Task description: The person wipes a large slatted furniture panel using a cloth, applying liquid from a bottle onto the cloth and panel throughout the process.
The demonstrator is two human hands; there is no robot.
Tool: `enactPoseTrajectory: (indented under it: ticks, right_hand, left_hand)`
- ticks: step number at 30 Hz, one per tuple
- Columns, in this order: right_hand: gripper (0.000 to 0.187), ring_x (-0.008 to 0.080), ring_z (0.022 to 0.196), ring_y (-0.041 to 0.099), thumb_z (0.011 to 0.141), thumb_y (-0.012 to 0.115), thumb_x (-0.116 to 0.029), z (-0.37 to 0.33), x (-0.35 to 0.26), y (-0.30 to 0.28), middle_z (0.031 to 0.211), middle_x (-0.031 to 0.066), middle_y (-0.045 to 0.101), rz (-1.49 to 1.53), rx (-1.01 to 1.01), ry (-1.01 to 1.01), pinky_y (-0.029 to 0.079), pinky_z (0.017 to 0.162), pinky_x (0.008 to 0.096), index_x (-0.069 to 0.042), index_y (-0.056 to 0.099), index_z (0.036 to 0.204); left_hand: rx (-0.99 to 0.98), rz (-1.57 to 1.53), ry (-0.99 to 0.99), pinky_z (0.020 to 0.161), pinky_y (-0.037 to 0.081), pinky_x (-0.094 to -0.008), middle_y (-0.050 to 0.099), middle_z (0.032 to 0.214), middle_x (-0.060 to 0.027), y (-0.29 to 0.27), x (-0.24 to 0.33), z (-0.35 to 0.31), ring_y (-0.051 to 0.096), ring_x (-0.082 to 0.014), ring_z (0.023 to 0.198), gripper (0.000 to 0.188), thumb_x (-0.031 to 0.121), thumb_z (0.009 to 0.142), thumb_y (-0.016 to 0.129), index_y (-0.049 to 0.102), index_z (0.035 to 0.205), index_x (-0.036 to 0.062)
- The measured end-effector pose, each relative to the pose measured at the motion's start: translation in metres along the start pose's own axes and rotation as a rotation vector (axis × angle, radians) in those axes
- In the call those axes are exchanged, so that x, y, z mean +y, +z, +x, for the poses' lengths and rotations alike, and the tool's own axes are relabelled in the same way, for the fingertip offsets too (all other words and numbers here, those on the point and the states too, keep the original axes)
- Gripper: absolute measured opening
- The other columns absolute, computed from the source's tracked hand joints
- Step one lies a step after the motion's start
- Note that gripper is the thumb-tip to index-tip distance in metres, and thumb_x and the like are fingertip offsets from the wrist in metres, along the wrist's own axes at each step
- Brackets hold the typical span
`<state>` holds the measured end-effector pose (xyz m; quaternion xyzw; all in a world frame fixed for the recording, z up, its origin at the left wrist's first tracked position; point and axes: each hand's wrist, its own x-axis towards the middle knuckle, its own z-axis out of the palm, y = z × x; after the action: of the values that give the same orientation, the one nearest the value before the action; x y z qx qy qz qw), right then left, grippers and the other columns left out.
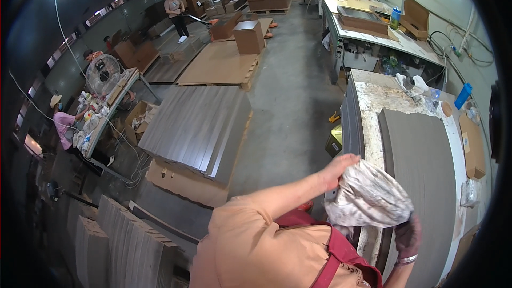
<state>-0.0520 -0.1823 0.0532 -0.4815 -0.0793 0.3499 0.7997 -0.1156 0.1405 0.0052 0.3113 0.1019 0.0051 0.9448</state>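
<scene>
Between my hands hangs a crumpled white rag (373, 194), smudged with dark stains. My bare left hand (341, 170) grips its upper left edge, fingers closed on the cloth. On the lower right edge, my right hand (408, 237) wears a dark glove and is closed round the cloth; some of its fingers are hidden. Under and beyond the rag lies a stack of long grey boards (421, 160) on the paint-stained workbench (369, 93). The rag covers part of the bench's near side.
A flat stack of grey panels (192, 128) rests on a pallet to the left, with more panels (133, 240) standing near me. A blue bottle (463, 96) and a brown carton (471, 146) line the bench's right side. Co-workers (64, 125) (174, 10) are farther off.
</scene>
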Motion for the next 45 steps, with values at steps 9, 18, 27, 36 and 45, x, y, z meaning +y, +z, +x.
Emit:
enactPoseTrajectory:
  ticks: [9,18,27,36,45]
  right_hand:
    - [0.077,0.0221,0.127,0.043,0.085,0.058,-0.057,0.023,0.015,0.040,0.140,0.0090,0.044,-0.410,0.065,-0.183,0.038,0.100,0.0394,-0.012,0.035,0.144]
    - [0.040,0.0238,0.116,0.055,0.091,0.057,-0.025,0.033,0.067,0.030,0.128,0.0073,0.056,0.197,-0.007,-0.046,0.051,0.088,0.0425,-0.010,0.052,0.127]
    - [0.051,0.0246,0.121,0.051,0.093,0.054,-0.033,0.027,0.046,0.047,0.134,0.0078,0.052,0.010,0.013,-0.206,0.047,0.096,0.0407,-0.006,0.045,0.136]
    - [0.050,0.0224,0.105,0.059,0.088,0.064,-0.024,0.026,0.065,0.010,0.120,0.0101,0.058,-0.078,-0.033,-0.133,0.050,0.089,0.0368,-0.002,0.046,0.129]
    - [0.035,0.0143,0.087,0.059,0.086,0.063,-0.020,-0.013,0.043,-0.039,0.101,0.0058,0.062,-0.347,-0.069,-0.142,0.048,0.080,0.0298,0.002,0.056,0.113]
  left_hand:
    - [-0.155,0.055,-0.136,0.079,0.052,-0.0293,0.062,0.101,-0.0023,0.082,0.021,-0.021,0.062,-0.0128,0.090,0.032,0.027,0.091,0.062,0.055,0.112,0.0042]
    - [-0.193,0.183,-0.010,0.075,0.049,-0.0243,0.060,0.088,0.0024,0.055,-0.001,0.000,0.059,-0.0073,0.083,0.019,0.027,0.095,0.057,0.058,0.100,0.0084]
    - [-0.227,0.006,-0.407,0.110,0.028,-0.0431,0.036,0.148,-0.0067,-0.046,-0.105,0.008,0.034,-0.0208,0.135,0.086,0.075,0.086,0.035,0.027,0.148,0.0148]
    - [-0.151,0.598,0.028,0.083,0.040,-0.0238,0.060,0.097,0.0037,0.022,-0.058,0.004,0.050,-0.0066,0.092,0.028,0.029,0.094,0.058,0.061,0.109,0.0066]
    - [-0.216,0.838,0.305,0.074,0.039,-0.0239,0.051,0.081,0.0049,0.066,-0.037,0.005,0.042,-0.0057,0.081,0.019,0.023,0.096,0.055,0.057,0.092,0.0050]
